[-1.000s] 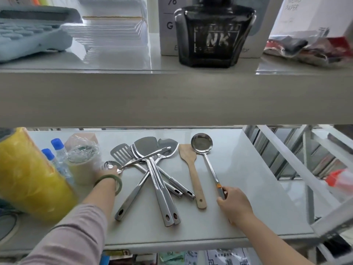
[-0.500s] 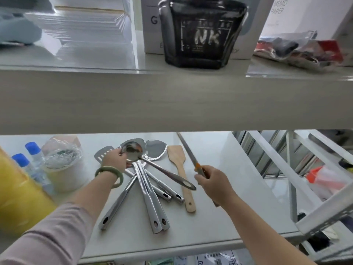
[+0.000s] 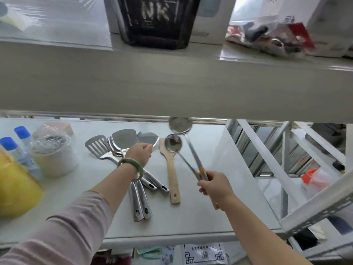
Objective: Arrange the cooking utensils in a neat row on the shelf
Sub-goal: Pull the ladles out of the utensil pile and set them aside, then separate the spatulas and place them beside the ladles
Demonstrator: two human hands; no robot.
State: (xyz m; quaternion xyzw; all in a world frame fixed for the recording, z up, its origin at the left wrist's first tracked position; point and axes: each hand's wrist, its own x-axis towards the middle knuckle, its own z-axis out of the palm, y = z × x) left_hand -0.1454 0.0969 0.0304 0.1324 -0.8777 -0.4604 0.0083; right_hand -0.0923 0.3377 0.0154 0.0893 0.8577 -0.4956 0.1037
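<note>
1. The utensils are on the lower shelf [image 3: 191, 217], in 3 groups. A pile of steel spatulas [image 3: 122, 142] lies crossed in the middle, with the handles fanned toward the front edge. The wooden spatula [image 3: 170, 169] lies alone just to the right of the pile, already almost straight.
2. The right hand [image 3: 214, 186] is closed around 2 thin handles together: a small ladle [image 3: 173, 143] and a larger ladle [image 3: 180, 124] with an orange mark on its handle. Both are lifted off the shelf, and their bowls spread apart like scissors. I think they are held together to clear space and be laid down side by side at the right.
3. The left hand [image 3: 140, 153] is curled over the pile, near the blade of one spatula. It seems to grasp something there, but I cannot tell which handle.
4. The pile is probably the next work, because crossed handles cannot make a row until each is separated.
5. Further left, a wrapped white tub [image 3: 55, 155], 2 bottles with blue caps [image 3: 13, 148] and a yellow package [image 3: 15, 188] limit the free space, so the row should grow to the right.
6. The upper shelf [image 3: 172, 83] hangs low over the larger ladle's bowl, so it could be struck.
</note>
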